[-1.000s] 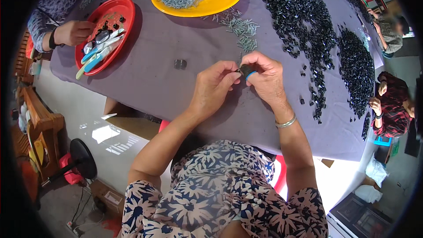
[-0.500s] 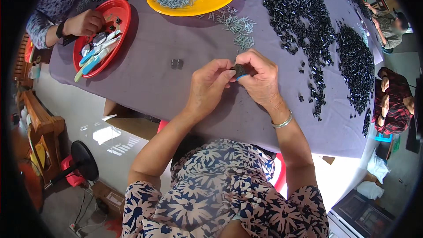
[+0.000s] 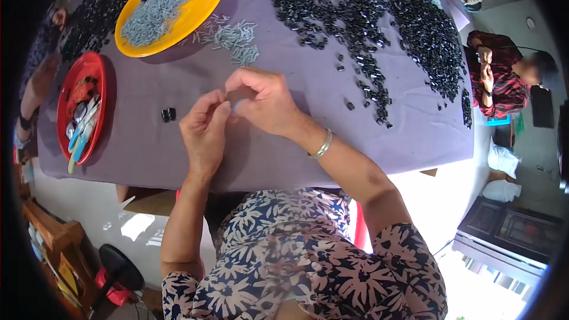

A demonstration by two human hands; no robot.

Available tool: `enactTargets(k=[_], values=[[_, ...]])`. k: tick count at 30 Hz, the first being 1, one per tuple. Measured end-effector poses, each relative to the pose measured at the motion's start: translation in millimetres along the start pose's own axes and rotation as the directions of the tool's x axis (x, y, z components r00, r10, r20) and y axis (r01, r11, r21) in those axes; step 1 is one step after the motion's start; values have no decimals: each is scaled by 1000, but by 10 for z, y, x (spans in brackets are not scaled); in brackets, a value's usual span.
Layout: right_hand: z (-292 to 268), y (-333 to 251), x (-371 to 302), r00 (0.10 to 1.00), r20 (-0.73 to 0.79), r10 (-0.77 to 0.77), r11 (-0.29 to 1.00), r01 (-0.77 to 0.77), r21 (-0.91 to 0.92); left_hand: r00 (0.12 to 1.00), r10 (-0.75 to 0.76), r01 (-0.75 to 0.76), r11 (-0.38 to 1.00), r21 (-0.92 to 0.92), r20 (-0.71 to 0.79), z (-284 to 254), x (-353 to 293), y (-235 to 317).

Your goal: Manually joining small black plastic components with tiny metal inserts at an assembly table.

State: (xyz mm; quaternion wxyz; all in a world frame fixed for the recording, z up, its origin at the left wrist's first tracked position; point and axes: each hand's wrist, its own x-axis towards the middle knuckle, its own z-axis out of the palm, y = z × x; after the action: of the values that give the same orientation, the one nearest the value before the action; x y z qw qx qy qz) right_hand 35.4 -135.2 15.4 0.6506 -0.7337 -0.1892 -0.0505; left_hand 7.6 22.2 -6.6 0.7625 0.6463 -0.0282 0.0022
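My left hand (image 3: 204,127) and my right hand (image 3: 265,99) meet above the cloth-covered table, fingers pinched together. A dark piece with a blue edge (image 3: 238,105) shows between the right thumb and fingers; blur hides whether it is worn or held. Anything smaller in the fingertips cannot be made out. Left of my hands, a pair of small black parts (image 3: 169,114) lies on the cloth. Beyond my fingers is a loose heap of small silvery screws (image 3: 237,41). More such screws fill part of a yellow plate (image 3: 204,5) farther back.
A red tray (image 3: 101,104) with handled tools and a few black parts stands at the left. Large heaps of black parts (image 3: 332,6) cover the back and right (image 3: 424,41). Another person's arm (image 3: 38,89) is at the far left; a person in red plaid (image 3: 504,77) sits right.
The view has swung, so the table's things sit farther left. My hands stay pinched together. The other person's hand has left the red tray.
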Motion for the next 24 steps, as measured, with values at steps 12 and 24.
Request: enactTargets(k=[12,24], values=[[-1092,-572,-691,973,-219,71,916,-151,-371,997,50,-51,999,2,60,28,14,35],[-1445,-483,-931,994,-52,98,512,-95,-854,981,114,-127,989,79,156,54,-19,0]])
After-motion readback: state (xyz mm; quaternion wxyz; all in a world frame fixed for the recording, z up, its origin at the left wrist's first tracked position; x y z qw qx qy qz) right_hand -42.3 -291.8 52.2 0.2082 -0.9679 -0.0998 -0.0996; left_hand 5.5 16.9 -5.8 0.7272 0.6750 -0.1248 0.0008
